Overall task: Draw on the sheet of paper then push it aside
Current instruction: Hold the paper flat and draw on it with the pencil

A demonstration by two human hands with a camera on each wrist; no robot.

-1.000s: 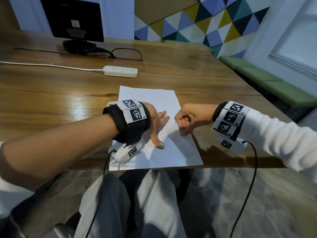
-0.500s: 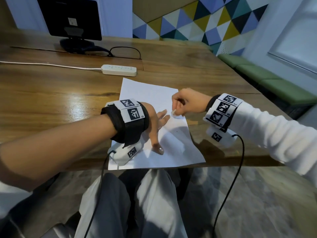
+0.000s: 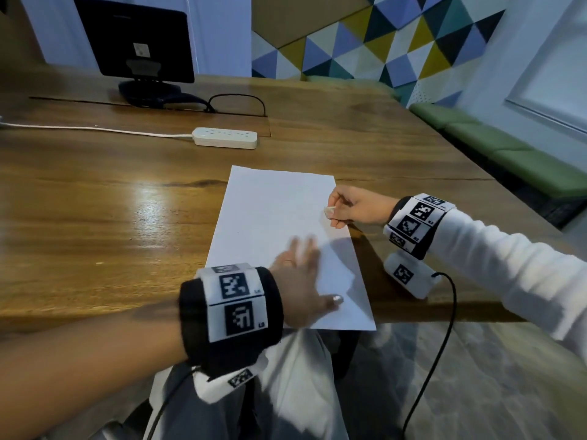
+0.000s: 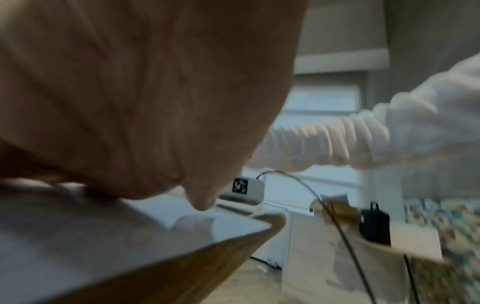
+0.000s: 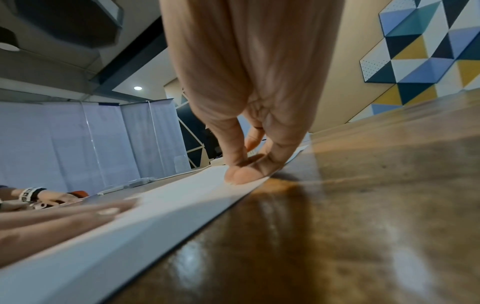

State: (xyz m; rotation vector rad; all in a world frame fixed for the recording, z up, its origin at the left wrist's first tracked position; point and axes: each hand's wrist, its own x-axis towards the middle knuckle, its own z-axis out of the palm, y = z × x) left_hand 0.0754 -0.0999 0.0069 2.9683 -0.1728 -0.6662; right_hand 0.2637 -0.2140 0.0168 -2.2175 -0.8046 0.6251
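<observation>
Head view, centre of frame: white sheet of paper (image 3: pixel 279 230) lies flat on the wooden worktop (image 3: pixel 95 217), its near edge at the worktop's near rim.

Left hand (image 3: pixel 301 281), lower centre: palm down on the near half of the sheet, fingers straight and spread, thumb stretched toward the sheet's near right corner. Fingertips blurred. Holding nothing; pressing flat. Left wrist view mostly filled by the palm, too blurred to add detail.

Right hand (image 3: pixel 355 208), right of centre: fingers curled, pinching a small white object (image 3: pixel 328 211) between thumb and fingers at the sheet's right edge. What the object is cannot be told. In the right wrist view the fingertips (image 5: pixel 241 174) press down on the sheet's edge.

Upper part of frame: white power strip (image 3: pixel 225 138) beyond the sheet, dark monitor (image 3: pixel 136 42) at upper left, a pair of glasses (image 3: pixel 236 104) beside its base.
</observation>
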